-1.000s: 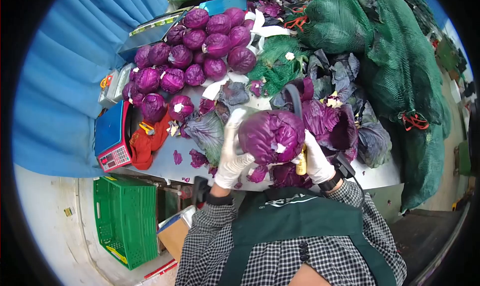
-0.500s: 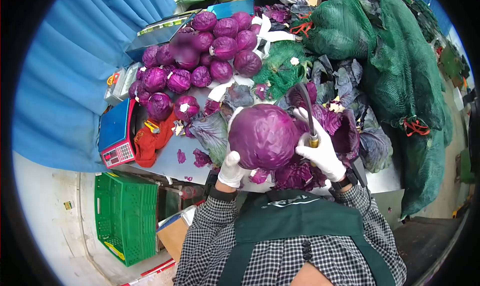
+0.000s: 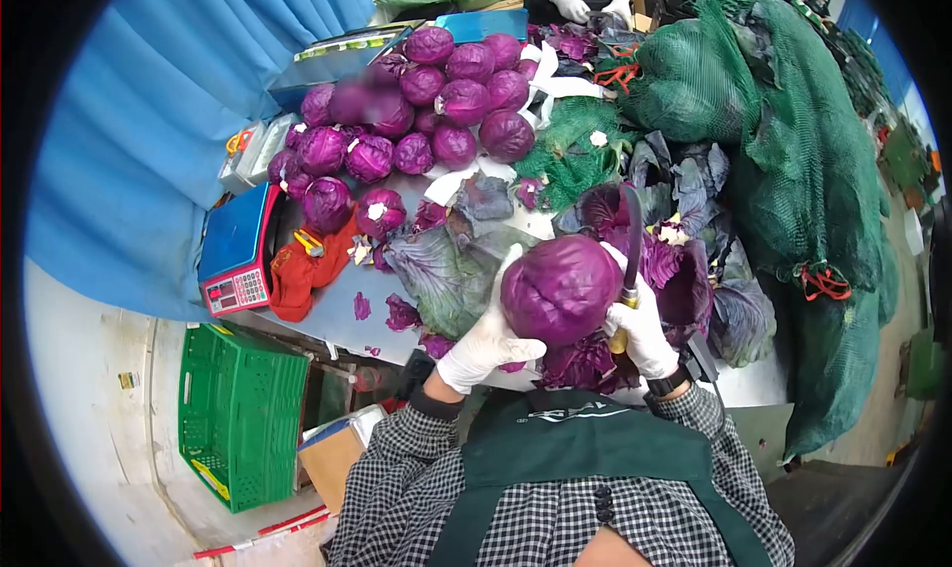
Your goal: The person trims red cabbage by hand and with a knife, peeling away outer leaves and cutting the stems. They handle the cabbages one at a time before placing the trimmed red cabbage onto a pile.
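Observation:
A round red cabbage (image 3: 561,289) is held up in front of my apron, above loose leaves on the table. My left hand (image 3: 488,341), in a white glove, grips its left side with the thumb toward me. My gloved right hand (image 3: 643,331) is closed round the handle of a curved knife (image 3: 633,245), whose dark blade points up and away. Fingers of that hand also rest against the cabbage's right side. Trimmed purple leaves (image 3: 578,366) lie below the cabbage, and large green-grey outer leaves (image 3: 433,274) spread to its left.
Several red cabbages (image 3: 461,102) are piled at the back left. A scale (image 3: 238,254), a red cloth (image 3: 299,272) and a yellow cutter (image 3: 308,243) lie left. Green crates (image 3: 241,418) stand below. Full green net bags (image 3: 813,190) line the right. Another person's gloved hands (image 3: 570,5) work across the table.
The cabbage has turned in my hands, with its veined side now facing me. It sits further right and a little lower in view. The knife stays in my right hand.

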A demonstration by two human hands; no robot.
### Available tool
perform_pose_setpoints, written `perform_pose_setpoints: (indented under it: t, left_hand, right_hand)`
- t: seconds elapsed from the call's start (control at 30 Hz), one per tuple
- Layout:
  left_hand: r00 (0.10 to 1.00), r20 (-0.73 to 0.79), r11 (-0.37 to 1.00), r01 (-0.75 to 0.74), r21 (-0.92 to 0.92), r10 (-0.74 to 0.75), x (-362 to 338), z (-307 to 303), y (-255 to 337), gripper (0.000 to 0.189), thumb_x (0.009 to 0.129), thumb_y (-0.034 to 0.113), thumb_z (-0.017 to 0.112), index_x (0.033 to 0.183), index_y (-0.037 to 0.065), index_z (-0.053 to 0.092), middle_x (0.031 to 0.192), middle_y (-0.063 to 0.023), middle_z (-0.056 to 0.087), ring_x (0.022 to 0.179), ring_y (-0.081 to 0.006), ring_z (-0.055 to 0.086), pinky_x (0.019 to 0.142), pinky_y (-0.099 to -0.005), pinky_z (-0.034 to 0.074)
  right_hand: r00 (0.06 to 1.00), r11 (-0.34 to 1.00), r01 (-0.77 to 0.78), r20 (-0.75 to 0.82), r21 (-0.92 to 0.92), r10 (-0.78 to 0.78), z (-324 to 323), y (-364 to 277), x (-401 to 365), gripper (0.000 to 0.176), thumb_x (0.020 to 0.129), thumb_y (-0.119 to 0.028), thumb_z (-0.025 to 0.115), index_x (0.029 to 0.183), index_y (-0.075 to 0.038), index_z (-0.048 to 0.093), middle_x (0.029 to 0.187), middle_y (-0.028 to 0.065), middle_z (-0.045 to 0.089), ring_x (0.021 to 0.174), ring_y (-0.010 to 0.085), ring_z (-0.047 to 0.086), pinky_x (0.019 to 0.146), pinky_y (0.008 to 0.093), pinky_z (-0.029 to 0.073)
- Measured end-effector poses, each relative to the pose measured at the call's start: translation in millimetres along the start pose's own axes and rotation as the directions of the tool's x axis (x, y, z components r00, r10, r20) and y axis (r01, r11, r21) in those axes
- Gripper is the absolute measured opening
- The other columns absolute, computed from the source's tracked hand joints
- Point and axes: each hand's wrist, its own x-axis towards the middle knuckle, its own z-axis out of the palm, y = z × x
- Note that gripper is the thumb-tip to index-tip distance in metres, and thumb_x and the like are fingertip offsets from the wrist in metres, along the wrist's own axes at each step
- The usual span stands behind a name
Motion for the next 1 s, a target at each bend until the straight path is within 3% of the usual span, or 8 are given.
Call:
perform_pose_setpoints:
  t: [0.07, 0.1, 0.27, 0.33, 0.37, 0.5, 0.93, 1.0]
  left_hand:
    - [0.994, -0.096, 0.996, -0.038, 0.084, 0.046, 4.4, 6.8, -9.9, 0.122, 0.063, 0.019, 0.088, 0.151, 0.015, 0.003, 0.151, -0.0074, 0.021, 0.139, -0.0219, 0.024, 0.114, -0.0384, 0.021]
    - [0.986, -0.145, 0.992, -0.068, 0.102, 0.082, 6.7, 13.9, -10.2, 0.118, 0.061, 0.019, 0.089, 0.150, 0.012, 0.012, 0.147, -0.0084, 0.028, 0.136, -0.0216, 0.028, 0.113, -0.0381, 0.023]
    - [0.948, -0.125, 0.907, -0.234, 0.351, 0.293, 11.0, 25.4, -14.8, 0.117, 0.056, 0.026, 0.091, 0.147, 0.006, 0.021, 0.144, -0.0119, 0.034, 0.134, -0.0246, 0.034, 0.112, -0.0382, 0.027]
    - [0.852, -0.001, 0.380, -0.232, 0.895, 0.523, 7.5, 24.8, -8.6, 0.116, 0.052, 0.031, 0.091, 0.144, 0.004, 0.025, 0.144, -0.0163, 0.035, 0.133, -0.0289, 0.037, 0.111, -0.0400, 0.029]
    - [0.786, 0.099, 0.197, -0.272, 0.942, 0.610, 8.4, 32.9, 1.6, 0.110, 0.054, 0.032, 0.090, 0.143, 0.008, 0.030, 0.143, -0.0191, 0.036, 0.131, -0.0336, 0.040, 0.109, -0.0409, 0.034]
    - [0.748, 0.081, -0.012, -0.097, 0.995, 0.659, -1.0, 22.8, 11.3, 0.103, 0.056, 0.034, 0.088, 0.142, 0.015, 0.034, 0.141, -0.0194, 0.038, 0.125, -0.0388, 0.045, 0.102, -0.0437, 0.042]
    - [0.404, -0.239, 0.151, 0.238, 0.960, 0.883, 3.0, -215.7, 120.2, 0.102, 0.056, 0.031, 0.087, 0.140, 0.008, 0.034, 0.138, -0.0153, 0.040, 0.129, -0.0328, 0.040, 0.107, -0.0410, 0.036]
    - [0.340, -0.259, 0.144, 0.328, 0.934, 0.904, 6.9, -260.7, 152.0, 0.102, 0.057, 0.032, 0.086, 0.142, 0.008, 0.033, 0.139, -0.0157, 0.039, 0.130, -0.0332, 0.039, 0.108, -0.0413, 0.035]
  right_hand:
    - [0.999, 0.992, 0.037, 0.007, -0.124, -0.036, -3.9, -3.0, -2.1, 0.078, 0.077, -0.005, 0.067, 0.146, -0.007, 0.031, 0.087, -0.0012, 0.059, 0.059, 0.0040, 0.048, 0.053, 0.0190, 0.041]
    - [0.999, 0.987, 0.053, 0.013, -0.151, -0.051, -9.4, -0.1, -2.3, 0.080, 0.075, -0.006, 0.069, 0.146, -0.007, 0.030, 0.116, 0.0043, 0.059, 0.069, 0.0041, 0.052, 0.059, 0.0191, 0.044]
    - [0.993, 0.975, 0.102, 0.074, -0.199, -0.089, -26.3, -0.2, -8.4, 0.074, 0.078, -0.004, 0.068, 0.144, -0.005, 0.034, 0.131, 0.0069, 0.053, 0.070, 0.0044, 0.053, 0.059, 0.0191, 0.045]
    - [0.995, 0.975, -0.099, -0.046, -0.197, 0.091, -29.6, -6.6, -11.5, 0.064, 0.082, 0.000, 0.063, 0.141, -0.003, 0.038, 0.129, 0.0071, 0.054, 0.063, 0.0044, 0.052, 0.052, 0.0183, 0.042]
    - [0.993, 0.983, -0.111, -0.050, -0.148, 0.104, -34.4, -5.0, -13.2, 0.055, 0.084, 0.002, 0.055, 0.137, -0.001, 0.041, 0.125, 0.0075, 0.057, 0.056, 0.0045, 0.049, 0.047, 0.0180, 0.038]
    - [0.995, 0.987, -0.062, 0.074, -0.149, 0.074, -33.3, -10.7, -23.4, 0.039, 0.091, -0.006, 0.047, 0.129, 0.005, 0.045, 0.105, 0.0127, 0.065, 0.052, 0.0061, 0.048, 0.047, 0.0190, 0.040]
    - [0.981, 0.955, -0.173, -0.131, -0.241, 0.145, 22.5, 34.7, -10.9, 0.033, 0.095, -0.018, 0.051, 0.118, 0.005, 0.051, 0.090, 0.0127, 0.066, 0.046, 0.0088, 0.048, 0.042, 0.0216, 0.039]
    - [0.977, 0.944, -0.192, -0.148, -0.270, 0.156, 63.9, 23.2, 2.5, 0.035, 0.096, -0.022, 0.053, 0.121, 0.002, 0.053, 0.095, 0.0061, 0.068, 0.048, 0.0035, 0.041, 0.041, 0.0174, 0.029]
